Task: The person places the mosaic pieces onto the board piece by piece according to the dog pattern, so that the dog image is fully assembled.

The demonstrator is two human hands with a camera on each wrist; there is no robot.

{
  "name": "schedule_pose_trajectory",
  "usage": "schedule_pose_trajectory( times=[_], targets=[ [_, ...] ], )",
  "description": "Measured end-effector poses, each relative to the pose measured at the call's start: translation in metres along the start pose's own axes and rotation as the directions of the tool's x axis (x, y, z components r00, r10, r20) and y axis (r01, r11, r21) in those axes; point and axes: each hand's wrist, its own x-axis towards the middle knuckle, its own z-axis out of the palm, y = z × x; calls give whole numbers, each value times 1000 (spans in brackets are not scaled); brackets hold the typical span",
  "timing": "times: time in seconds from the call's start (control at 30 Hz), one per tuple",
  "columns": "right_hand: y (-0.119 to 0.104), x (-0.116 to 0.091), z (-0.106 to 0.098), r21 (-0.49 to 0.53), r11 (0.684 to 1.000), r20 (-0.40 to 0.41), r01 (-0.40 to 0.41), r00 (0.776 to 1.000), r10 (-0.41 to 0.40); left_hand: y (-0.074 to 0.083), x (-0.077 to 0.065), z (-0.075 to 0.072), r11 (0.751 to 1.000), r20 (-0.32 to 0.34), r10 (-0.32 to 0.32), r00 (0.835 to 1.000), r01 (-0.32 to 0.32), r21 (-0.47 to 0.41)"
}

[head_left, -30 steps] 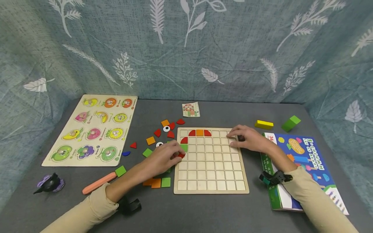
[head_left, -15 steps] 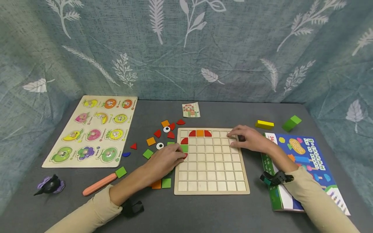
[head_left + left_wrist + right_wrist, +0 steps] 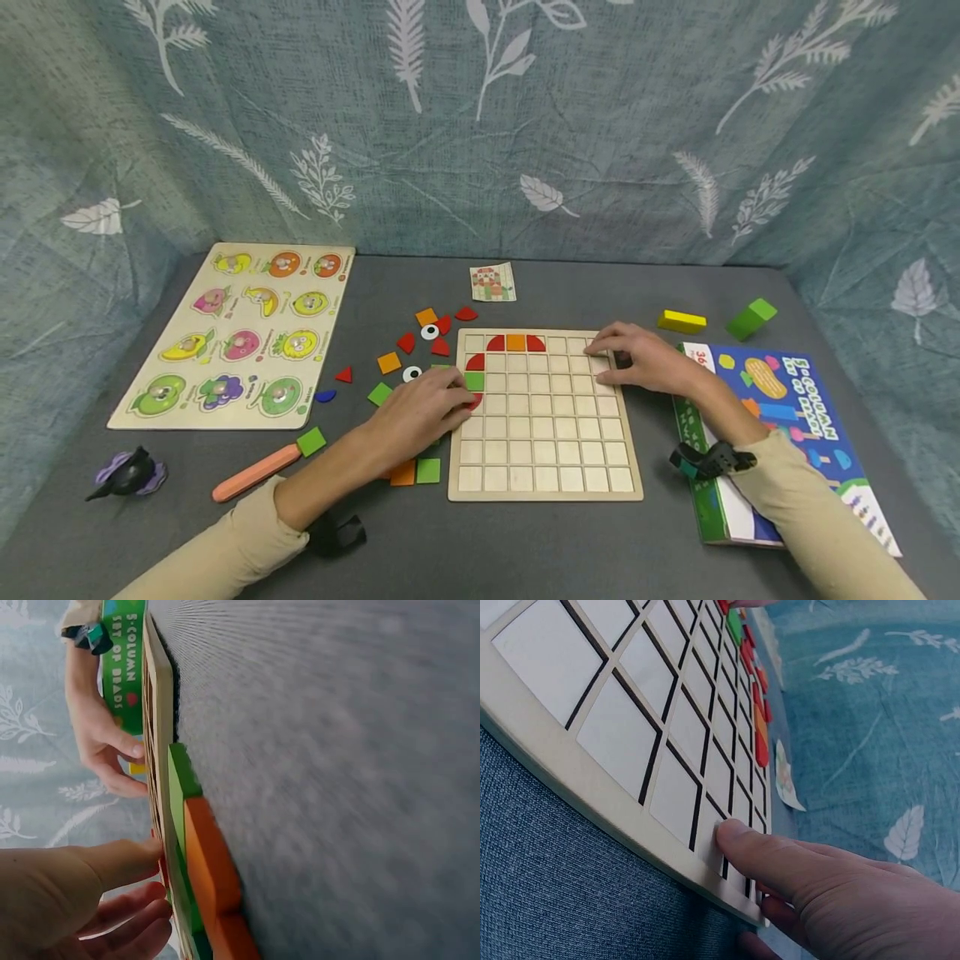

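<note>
In the head view my left hand [image 3: 423, 410] is at the left edge of the wooden grid board [image 3: 545, 496]. Its thumb and fingertips pinch a red quarter-circle tile [image 3: 477, 402], partly hidden under them, in a cell of the left column. Directly above that tile are a green square tile [image 3: 474, 382] and another red quarter-circle. Along the top row an orange square tile [image 3: 515, 342] sits between two red quarter-circles. My right hand [image 3: 641, 358] rests on the board's upper right corner; the right wrist view shows its thumb [image 3: 739, 838] on the surface and its other fingers over the edge.
Loose tiles, including a white eye tile [image 3: 412, 374], lie left of the board. A picture card [image 3: 492, 283] lies behind it. A fruit puzzle [image 3: 315, 414] is far left, near an orange stick [image 3: 255, 472]. A box [image 3: 772, 400] and yellow block [image 3: 682, 321] are at right.
My left hand has moved slightly right, bringing the red tile from the board's left edge into a left-column cell. My right hand has stayed at the corner.
</note>
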Motion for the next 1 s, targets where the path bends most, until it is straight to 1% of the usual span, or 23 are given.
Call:
schedule_pose_trajectory(
  times=[0.1,0.17,0.27,0.43,0.53,0.67,0.77,0.9,1.0],
  targets=[
    [0,0,1,-6,1000,-1,-3,1000,3,-2,-8,-6,1000,0,-25,1000,25,9],
    [0,-1,2,-10,1000,-1,-7,1000,7,-4,-17,-11,998,-3,-60,998,60,24],
    [-1,-2,2,-14,1000,4,-7,1000,7,-10,-32,-21,992,-24,-121,992,122,44],
    [-2,-3,2,-17,1000,19,19,1000,-18,-26,-56,-36,977,-57,-202,978,205,53],
    [-2,-2,1,-19,999,25,32,999,-31,-33,-67,-43,966,-57,-249,967,252,53],
    [-1,-2,1,-14,999,31,28,999,-28,-42,-77,-48,948,-42,-309,950,312,67],
    [-1,-1,0,-12,1000,33,22,999,-22,-45,-83,-49,940,-40,-332,942,334,61],
    [-1,0,1,-12,1000,35,11,999,-10,-48,-89,-50,941,-53,-337,940,338,22],
    [-1,0,1,-11,1000,36,7,999,-7,-50,-91,-50,944,-61,-330,942,330,-3]
  ],
)
